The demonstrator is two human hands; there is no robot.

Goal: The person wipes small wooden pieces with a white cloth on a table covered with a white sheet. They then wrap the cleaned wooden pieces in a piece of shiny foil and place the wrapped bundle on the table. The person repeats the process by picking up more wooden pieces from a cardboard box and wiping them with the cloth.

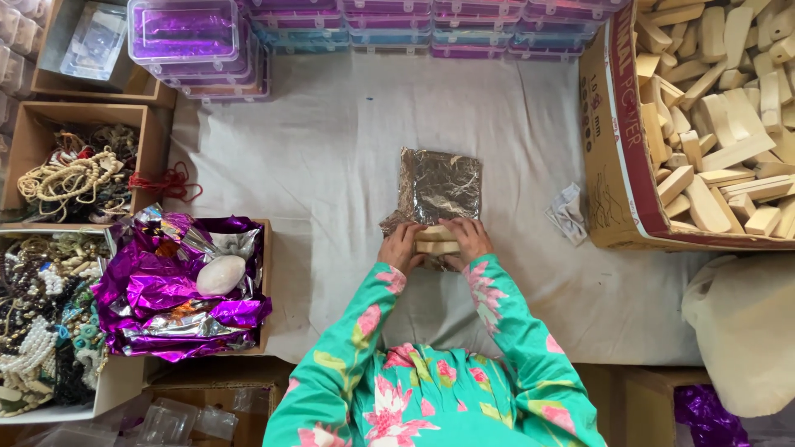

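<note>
A small pale wooden block (pixel 436 240) lies on the near edge of a crinkled silver foil sheet (pixel 439 184) spread on the white cloth. My left hand (pixel 401 246) grips the block's left end and my right hand (pixel 468 237) grips its right end, fingers curled over it. Both sleeves are green with pink flowers. The foil's near edge is partly hidden under my hands.
A cardboard box (pixel 617 165) full of wooden blocks stands at the right. Purple and silver foil with a white oval piece (pixel 220 275) fills a box at the left, beside boxes of bead necklaces (pixel 70 175). Stacked purple plastic cases (pixel 186 33) line the back. A crumpled foil scrap (pixel 568 212) lies near the block box.
</note>
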